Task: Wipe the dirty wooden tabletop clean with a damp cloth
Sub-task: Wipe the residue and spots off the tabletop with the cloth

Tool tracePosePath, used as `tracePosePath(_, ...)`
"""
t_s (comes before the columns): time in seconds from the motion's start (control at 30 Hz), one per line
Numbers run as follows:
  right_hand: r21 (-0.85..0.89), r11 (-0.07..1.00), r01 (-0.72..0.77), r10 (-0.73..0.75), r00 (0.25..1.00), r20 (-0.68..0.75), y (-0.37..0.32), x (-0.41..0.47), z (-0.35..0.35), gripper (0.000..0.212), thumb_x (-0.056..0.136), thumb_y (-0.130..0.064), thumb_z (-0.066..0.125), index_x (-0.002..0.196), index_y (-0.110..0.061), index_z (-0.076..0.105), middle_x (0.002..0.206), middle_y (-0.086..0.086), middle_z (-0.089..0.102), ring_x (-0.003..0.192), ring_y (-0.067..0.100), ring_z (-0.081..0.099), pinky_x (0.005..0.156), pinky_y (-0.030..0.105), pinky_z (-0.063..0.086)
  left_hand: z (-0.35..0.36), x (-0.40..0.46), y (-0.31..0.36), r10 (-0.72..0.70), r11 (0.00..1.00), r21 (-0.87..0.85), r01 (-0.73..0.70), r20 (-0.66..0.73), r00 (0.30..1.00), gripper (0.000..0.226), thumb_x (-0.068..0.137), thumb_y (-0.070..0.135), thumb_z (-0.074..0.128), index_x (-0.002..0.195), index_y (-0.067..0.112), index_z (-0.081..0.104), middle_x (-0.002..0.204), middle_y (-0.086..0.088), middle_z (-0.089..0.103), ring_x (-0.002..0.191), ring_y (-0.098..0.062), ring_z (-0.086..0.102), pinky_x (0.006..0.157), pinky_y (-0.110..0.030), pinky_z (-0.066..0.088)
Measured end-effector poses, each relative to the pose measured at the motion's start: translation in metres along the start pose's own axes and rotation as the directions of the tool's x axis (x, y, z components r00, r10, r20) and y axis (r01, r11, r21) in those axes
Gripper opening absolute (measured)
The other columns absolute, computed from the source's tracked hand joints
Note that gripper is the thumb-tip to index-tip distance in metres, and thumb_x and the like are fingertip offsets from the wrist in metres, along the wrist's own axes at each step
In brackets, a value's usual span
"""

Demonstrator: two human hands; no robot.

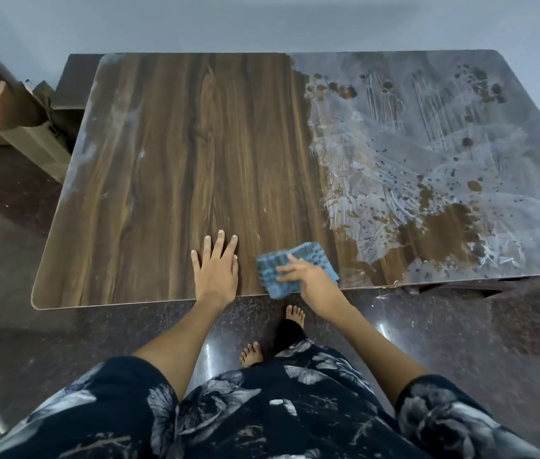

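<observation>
The wooden tabletop (179, 160) fills the upper view. Its left and middle show bare dark wood grain. The right part carries a whitish dusty film (460, 134) with wet brown spots and smears. A blue ridged cloth (287, 271) lies at the near edge, just left of the film. My right hand (308, 279) presses down on the cloth with fingers spread over it. My left hand (217, 270) rests flat on the bare wood to the left of the cloth, fingers apart, holding nothing.
The table's far edge sits against a pale wall (262, 21). A brown door or cabinet and a beige object (30, 127) stand beyond the left corner. Dark glossy floor (460, 326) lies on my side, with my bare feet close to the near edge.
</observation>
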State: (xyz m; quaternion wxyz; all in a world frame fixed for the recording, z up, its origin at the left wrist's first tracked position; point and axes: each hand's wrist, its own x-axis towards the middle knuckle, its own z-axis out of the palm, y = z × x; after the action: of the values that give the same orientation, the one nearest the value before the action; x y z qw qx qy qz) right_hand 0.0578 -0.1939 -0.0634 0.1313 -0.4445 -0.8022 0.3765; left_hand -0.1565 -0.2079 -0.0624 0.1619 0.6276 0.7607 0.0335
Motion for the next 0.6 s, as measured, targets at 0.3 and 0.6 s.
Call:
tracePosePath(0.3, -0.065, 0.998, 0.02, -0.017, 0.999, 0.047, 0.065, -0.032, -0.07, 0.046, 0.066, 0.025, 0.049, 0.092, -0.005, 0.072, 0.112, 0.003, 0.066, 0.126, 0.015, 0.036, 0.105, 0.028, 0.033, -0.002, 0.052, 0.051, 0.156, 0.986, 0.056, -0.158, 0.041, 0.987, 0.048, 0.1, 0.038, 0.025, 0.147, 0.027, 0.019, 0.157, 0.003, 0.008, 0.144, -0.02, 0.0, 0.115, -0.047, 0.002)
tracePosePath(0.6, -0.005, 0.999, -0.047, 0.045, 0.99, -0.13, 0.099, 0.057, -0.122, 0.033, 0.074, 0.017, 0.057, 0.089, -0.008, 0.072, 0.11, 0.006, 0.067, 0.123, 0.01, 0.039, 0.106, 0.024, 0.032, -0.004, 0.114, 0.101, 0.171, 0.982, 0.064, -0.178, 0.104, 0.98, 0.055, 0.098, 0.046, 0.025, 0.148, 0.028, 0.012, 0.157, 0.002, 0.003, 0.144, -0.019, -0.005, 0.114, -0.047, -0.004)
